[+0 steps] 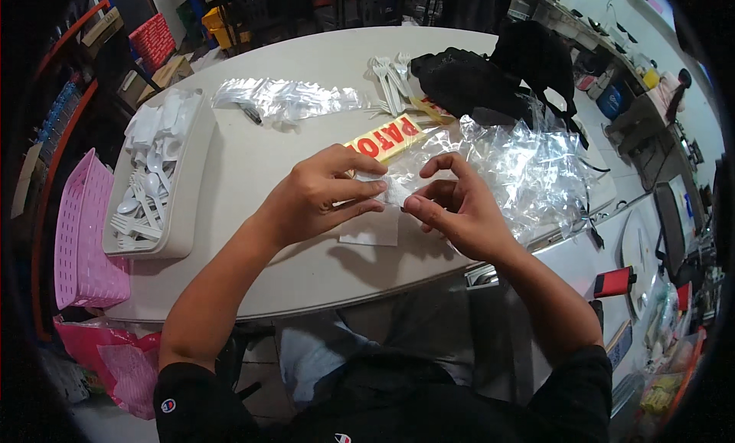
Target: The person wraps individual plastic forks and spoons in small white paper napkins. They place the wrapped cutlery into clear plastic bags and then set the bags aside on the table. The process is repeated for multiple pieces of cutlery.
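Over the table's near side, my left hand (318, 194) and my right hand (467, 217) face each other. Between their fingertips is a small, crumpled whitish piece (396, 192), pinched from both sides; whether it is thin paper or plastic I cannot tell. Below them a square white napkin (371, 232) lies flat on the table. Just beyond the hands is a yellow box with red lettering (394, 139), partly hidden by my left hand. To the right spreads a heap of clear plastic bags (528, 175), close to my right hand.
On the left, a whitish bin (200, 156) holds plastic spoons, forks and white packets, beside a pink basket (80, 232). Clear plastic sleeves (287, 99) lie at the far side of the white table (283, 57). White forks (390, 83) and a black cloth bag (463, 79) are at the back.
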Demonstrator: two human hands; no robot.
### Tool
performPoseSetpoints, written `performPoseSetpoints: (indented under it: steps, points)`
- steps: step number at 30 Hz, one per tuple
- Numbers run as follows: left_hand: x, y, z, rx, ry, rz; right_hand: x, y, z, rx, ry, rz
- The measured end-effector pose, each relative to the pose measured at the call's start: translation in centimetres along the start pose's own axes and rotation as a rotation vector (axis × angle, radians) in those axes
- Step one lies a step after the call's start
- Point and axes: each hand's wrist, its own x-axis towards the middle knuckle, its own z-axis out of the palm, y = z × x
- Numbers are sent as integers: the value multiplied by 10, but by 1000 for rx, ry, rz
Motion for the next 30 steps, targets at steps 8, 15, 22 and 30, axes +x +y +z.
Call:
performPoseSetpoints:
  steps: [8,15,22,30]
  points:
    - [1,7,4,59,-5,120,2,-1,0,-203,-98,147]
    - [0,10,4,-98,66,2,1,2,-2,-205,-49,82]
    - [2,15,18,-388,247,-346,2,4,5,-427,130,-117]
    - [0,16,21,-345,171,-549,-2,1,10,-465,176,-117]
